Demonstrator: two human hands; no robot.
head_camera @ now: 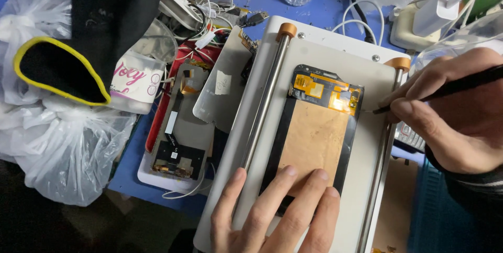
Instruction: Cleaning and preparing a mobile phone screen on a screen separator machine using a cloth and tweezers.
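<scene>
My left hand (272, 213) lies flat, fingers spread, pressing the bottom end of the phone screen (314, 137), which rests face down in the middle of the white plate (367, 179) between two metal rods. My right hand (456, 122), at the screen's top right corner, pinches a black tool (445, 89) whose tip touches that corner's edge.
</scene>
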